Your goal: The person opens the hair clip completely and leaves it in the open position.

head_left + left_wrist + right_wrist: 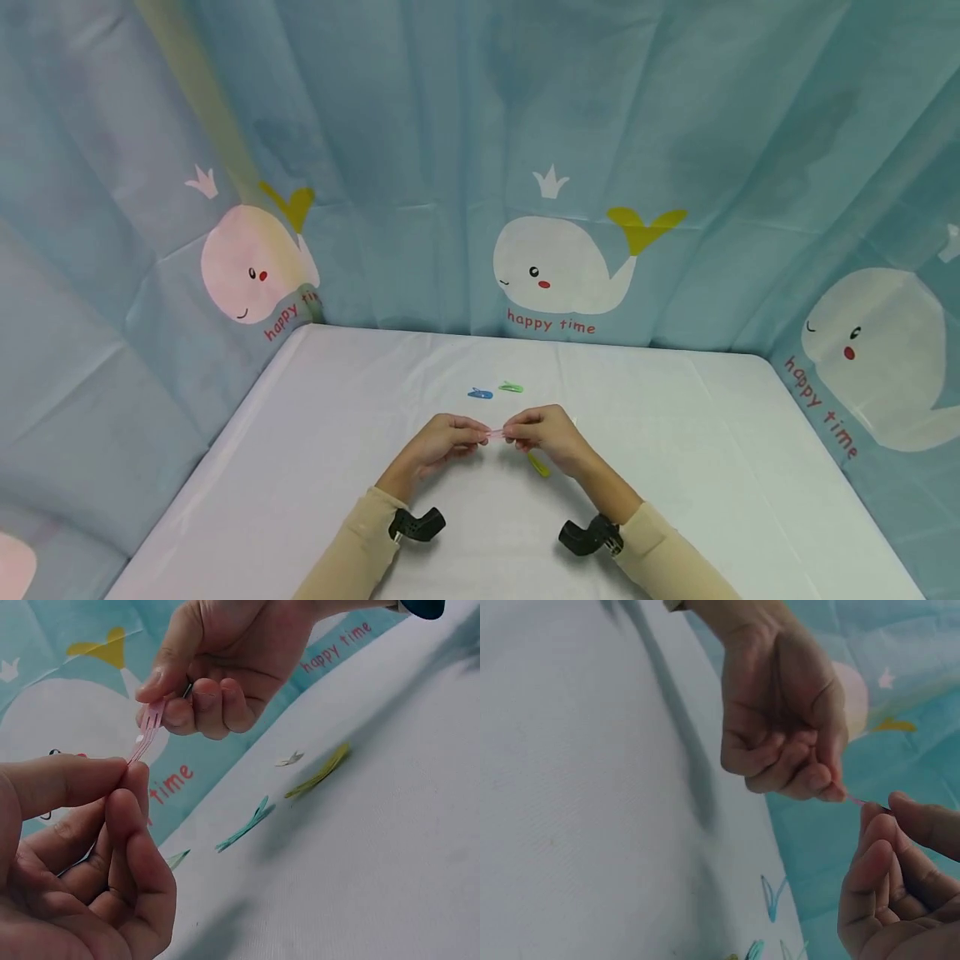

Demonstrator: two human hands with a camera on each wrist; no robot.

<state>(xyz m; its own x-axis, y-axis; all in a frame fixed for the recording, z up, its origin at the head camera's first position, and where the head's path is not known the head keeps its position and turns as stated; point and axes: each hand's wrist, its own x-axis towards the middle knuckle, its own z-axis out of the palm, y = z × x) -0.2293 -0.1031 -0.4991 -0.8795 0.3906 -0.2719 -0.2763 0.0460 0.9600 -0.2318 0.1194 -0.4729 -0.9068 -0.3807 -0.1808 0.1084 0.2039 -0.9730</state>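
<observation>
A pink hair clip point(496, 433) is held in the air above the table between both hands. My left hand point(444, 442) pinches one end of it between thumb and index finger. My right hand point(546, 435) pinches the other end the same way. In the left wrist view the pink snap clip point(148, 729) shows its slotted flat body, spanning the gap between the two hands. Under the right hand a yellow hair clip point(538, 465) lies on the table. Beyond the hands lie a blue hair clip point(480, 393) and a green hair clip point(512, 387).
A white cloth covers the table point(675, 467). Blue curtains with whale prints point(562, 267) hang along its back and sides. A small pale clip point(289, 759) lies near the yellow one in the left wrist view. Each forearm carries a black wrist camera point(592, 536).
</observation>
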